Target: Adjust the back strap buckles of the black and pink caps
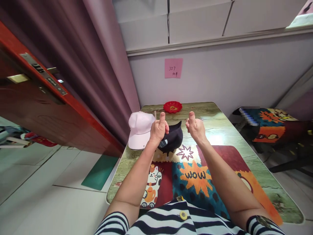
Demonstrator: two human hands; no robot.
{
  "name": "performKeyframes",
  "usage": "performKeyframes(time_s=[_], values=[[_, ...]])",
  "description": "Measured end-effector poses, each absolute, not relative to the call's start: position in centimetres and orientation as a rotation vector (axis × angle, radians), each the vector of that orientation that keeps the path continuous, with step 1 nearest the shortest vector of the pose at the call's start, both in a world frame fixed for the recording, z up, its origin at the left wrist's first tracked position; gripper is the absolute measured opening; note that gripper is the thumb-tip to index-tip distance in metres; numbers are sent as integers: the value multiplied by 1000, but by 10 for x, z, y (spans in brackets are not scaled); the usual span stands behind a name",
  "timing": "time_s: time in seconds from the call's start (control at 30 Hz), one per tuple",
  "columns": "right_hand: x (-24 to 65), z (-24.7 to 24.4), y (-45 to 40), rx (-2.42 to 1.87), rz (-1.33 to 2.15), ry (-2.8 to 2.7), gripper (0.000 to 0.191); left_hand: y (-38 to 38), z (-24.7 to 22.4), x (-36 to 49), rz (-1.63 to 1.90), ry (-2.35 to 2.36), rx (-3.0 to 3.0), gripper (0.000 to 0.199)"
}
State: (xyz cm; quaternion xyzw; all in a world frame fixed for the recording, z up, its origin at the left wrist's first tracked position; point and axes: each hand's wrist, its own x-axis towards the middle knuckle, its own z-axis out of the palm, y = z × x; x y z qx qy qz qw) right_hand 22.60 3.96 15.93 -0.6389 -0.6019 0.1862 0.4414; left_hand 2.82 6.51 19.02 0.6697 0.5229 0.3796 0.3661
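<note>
My left hand (159, 128) is closed in a fist with its thumb pointing up, and nothing shows in it. Behind and beside it is a black cap (174, 137) on the table, partly hidden by the hand; whether they touch I cannot tell. To the left sits a pale pink baseball cap (140, 125), brim toward me. My right hand (196, 128), also a fist with the thumb raised, is held above the table to the right of the black cap and holds nothing visible.
The wood-patterned table (207, 112) bears a colourful printed mat (193, 189) and a red scalloped dish (172, 107) near the wall. A pink note (173, 68) is stuck there. A reddish door (61, 107) and a purple curtain (107, 65) stand left; a stool (271, 125) is right.
</note>
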Motion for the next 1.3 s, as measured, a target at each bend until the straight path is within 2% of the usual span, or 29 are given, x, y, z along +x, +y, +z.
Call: performKeyframes(time_s=[0.07, 0.13, 0.17, 0.2, 0.23, 0.27, 0.33, 0.4, 0.47, 0.57, 0.67, 0.77, 0.93, 1.0, 1.13, 1.23, 1.3], values=[[226, 155, 37, -1577, 363, -1547, 60, 64, 183, 17, 985, 1332, 1787, 75], [229, 146, 37, -1476, 236, -1754, 33, 63, 170, 1, 1026, 1394, 1916, 52], [231, 140, 37, -1417, 176, -1885, 41, 63, 162, -8, 1051, 1448, 1995, 37], [233, 134, 39, -1371, 129, -2011, 58, 62, 153, -18, 1066, 1498, 2069, 24], [234, 128, 40, -1344, 96, -2119, 71, 61, 145, -27, 1062, 1523, 2129, 19], [235, 122, 43, -1335, 80, -2204, 79, 60, 136, -36, 1043, 1521, 2172, 23], [235, 114, 48, -1335, 91, -2308, 77, 57, 121, -50, 973, 1430, 2225, 38], [233, 112, 53, -1307, 140, -2363, 57, 54, 112, -60, 911, 1310, 2207, 44], [233, 119, 53, -1233, 220, -2369, 34, 53, 108, -68, 901, 1266, 2071, 38], [236, 143, 43, -1082, 441, -2217, 20, 54, 109, -76, 970, 1272, 1618, 30], [239, 173, 29, -1005, 745, -1800, 25, 56, 114, -76, 1061, 1154, 1176, 49], [241, 189, 23, -920, 977, -1250, 31, 46, 115, -60, 1028, 949, 974, 64], [238, 163, 35, -859, 1196, -704, 33, 7, 108, -15, 849, 712, 800, 100], [237, 143, 36, -879, 1208, -608, 31, -4, 103, -1, 873, 682, 725, 92], [238, 112, 15, -884, 1332, -547, 33, -4, 95, 14, 852, 733, 550, 48], [232, 100, -23, -858, 1537, -553, 47, 2, 90, 21, 910, 742, 482, 39], [221, 96, -49, -828, 1581, -475, 49, 3, 87, 28, 978, 742, 463, 36]])
